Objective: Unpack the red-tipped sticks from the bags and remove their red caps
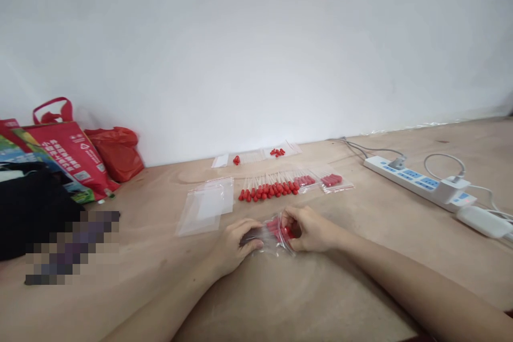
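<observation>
My left hand point(238, 246) grips one end of a clear plastic bag point(276, 248), thumb and fingers closed on it. Inside the bag lie red-tipped pieces point(276, 227), partly hidden by the film and my fingers. My right hand point(308, 228) curls around the other end of the bag, beside the red tips; whether its fingertips also touch the pieces I cannot tell. Just beyond my hands, a row of red-tipped white sticks point(268, 190) lies on the table. Flat, clear bags point(206, 206) rest to the left of this row.
Filled small bags point(332, 180) lie at the row's right end. Farther back are more bags with red pieces point(277, 153). A white power strip point(417, 181) with plugs and cables stands at right. Red shopping bags point(72, 155) and a black bag point(36, 214) sit at left.
</observation>
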Motion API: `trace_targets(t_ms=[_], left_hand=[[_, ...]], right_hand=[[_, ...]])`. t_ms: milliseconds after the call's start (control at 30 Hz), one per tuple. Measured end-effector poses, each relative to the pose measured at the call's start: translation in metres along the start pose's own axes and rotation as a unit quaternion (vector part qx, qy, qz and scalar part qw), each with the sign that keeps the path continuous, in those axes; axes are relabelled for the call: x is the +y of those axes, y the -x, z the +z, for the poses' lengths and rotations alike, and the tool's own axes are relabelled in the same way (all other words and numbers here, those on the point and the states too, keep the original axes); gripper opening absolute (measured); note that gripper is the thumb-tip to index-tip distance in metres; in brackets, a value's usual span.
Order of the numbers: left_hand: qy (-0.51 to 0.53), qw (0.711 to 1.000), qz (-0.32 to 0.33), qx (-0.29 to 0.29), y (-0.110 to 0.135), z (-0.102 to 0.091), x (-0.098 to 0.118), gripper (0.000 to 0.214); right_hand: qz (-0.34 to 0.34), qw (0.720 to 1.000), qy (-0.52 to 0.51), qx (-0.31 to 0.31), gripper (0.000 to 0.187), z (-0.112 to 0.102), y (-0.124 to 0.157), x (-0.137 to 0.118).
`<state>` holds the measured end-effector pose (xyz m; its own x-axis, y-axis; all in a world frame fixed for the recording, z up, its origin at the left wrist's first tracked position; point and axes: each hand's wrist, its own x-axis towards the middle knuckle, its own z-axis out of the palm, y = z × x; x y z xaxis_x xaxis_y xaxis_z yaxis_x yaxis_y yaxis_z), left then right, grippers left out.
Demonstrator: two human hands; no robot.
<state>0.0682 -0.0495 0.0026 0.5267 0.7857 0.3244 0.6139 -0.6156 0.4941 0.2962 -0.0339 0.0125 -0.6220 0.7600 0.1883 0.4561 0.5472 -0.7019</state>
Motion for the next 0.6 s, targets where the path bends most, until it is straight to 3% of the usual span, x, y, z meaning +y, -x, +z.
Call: trace_targets(t_ms=[233, 600], left_hand=[[0.001, 1.000, -0.015, 0.010, 0.000, -0.002, 0.005, 0.021], [0.009, 0.999, -0.033, -0.001, 0.002, -0.006, 0.003, 0.022]], right_hand=[[-0.039, 0.999, 0.019, -0.028, 0.028, -0.009, 0.002, 0.005], [-0.002, 0.997, -0.057, -0.054, 0.030, -0.027, 0.002, 0.033]])
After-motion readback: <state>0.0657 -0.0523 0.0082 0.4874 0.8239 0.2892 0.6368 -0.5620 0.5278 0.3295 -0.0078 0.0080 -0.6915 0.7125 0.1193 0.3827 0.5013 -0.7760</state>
